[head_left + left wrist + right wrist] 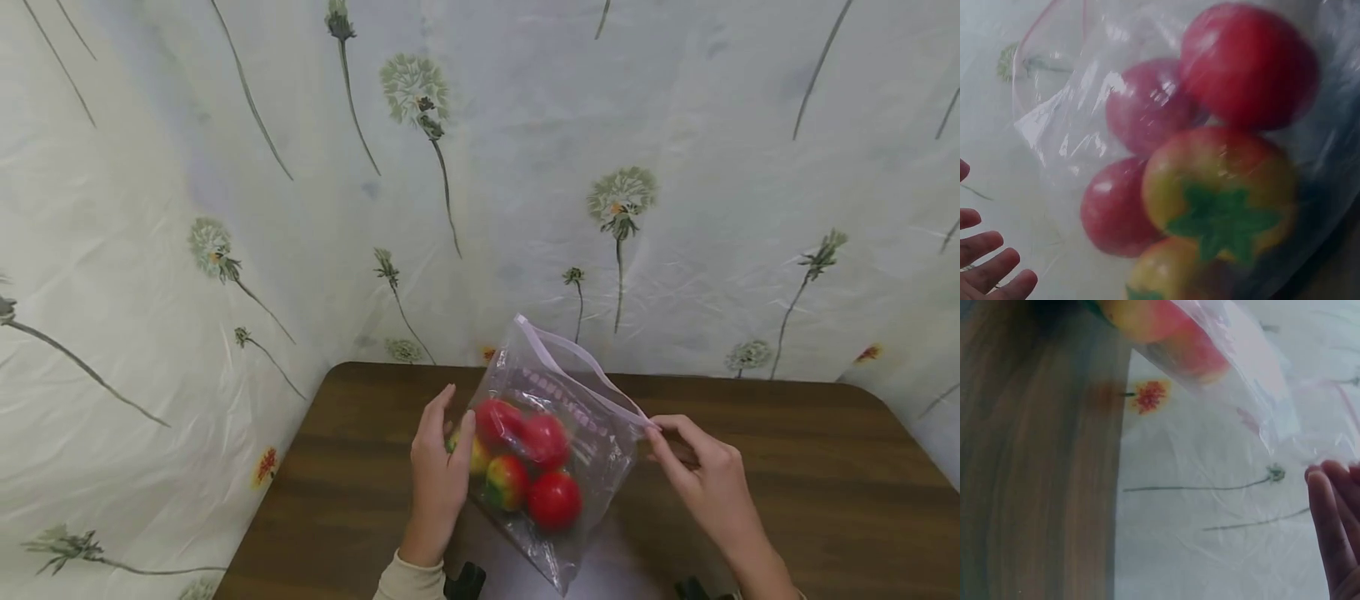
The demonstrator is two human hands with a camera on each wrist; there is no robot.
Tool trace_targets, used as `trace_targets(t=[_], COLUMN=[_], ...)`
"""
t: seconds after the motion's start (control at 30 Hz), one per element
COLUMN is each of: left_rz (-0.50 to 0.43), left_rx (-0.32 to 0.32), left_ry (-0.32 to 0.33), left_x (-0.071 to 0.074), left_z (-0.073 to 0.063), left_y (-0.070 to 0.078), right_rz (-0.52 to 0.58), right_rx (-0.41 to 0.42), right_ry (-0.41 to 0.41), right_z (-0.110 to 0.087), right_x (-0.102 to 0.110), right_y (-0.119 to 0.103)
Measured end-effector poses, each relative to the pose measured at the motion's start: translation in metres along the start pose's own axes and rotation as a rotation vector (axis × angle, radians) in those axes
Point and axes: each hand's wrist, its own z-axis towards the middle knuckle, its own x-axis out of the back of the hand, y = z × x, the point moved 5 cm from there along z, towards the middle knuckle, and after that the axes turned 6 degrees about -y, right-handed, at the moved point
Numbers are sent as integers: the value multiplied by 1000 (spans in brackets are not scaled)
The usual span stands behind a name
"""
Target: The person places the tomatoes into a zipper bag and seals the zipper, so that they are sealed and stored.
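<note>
A clear zip bag [606, 462] with a pale pink zip edge [542, 352] hangs tilted over the table, its mouth parted at the top. Inside lie several red and yellow-green tomatoes [554, 500]; one shows a green star-shaped top [1225, 219] in the left wrist view. My right hand [708, 483] pinches the bag's right corner at the zip edge between thumb and fingers. At the bag's left side is my left hand [438, 479], its fingers extended and thumb up against the plastic beside the tomatoes.
Beneath the bag is a dark brown wooden table [810, 467] with rounded far corners. A pale curtain [510, 208] printed with dandelions hangs behind it and along its left side. Dark straps or devices [467, 579] sit near the wrists.
</note>
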Motion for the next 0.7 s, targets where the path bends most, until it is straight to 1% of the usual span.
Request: trace_targets(t=[0.07,0.13,0.2,0.3,0.43,0.5,0.57,0.7], left_rz=[-21,-43,-68,-99,-123,-133,-170,-252], left_rx=[3,16,38,66,84,100,121,195], left_ry=[-10,-38,-79,-170,-308,-363,-413,-496], left_x=[2,2,0,-9,-26,-34,-41,-51], left_z=[13,28,44,69,99,110,120,132], left_y=[-4,-9,-13,-16,-14,-12,-11,-10], right_rz=[11,21,40,55,68,82,94,110], right_rx=[-3,-10,-12,0,18,21,25,14], right_ry=[-13,-28,-44,-62,-78,-86,-91,-98], right_z=[1,2,2,4,7,8,10,13], right_x=[1,1,1,1,3,3,4,6], right_y=[1,2,3,2,0,-1,-1,-2])
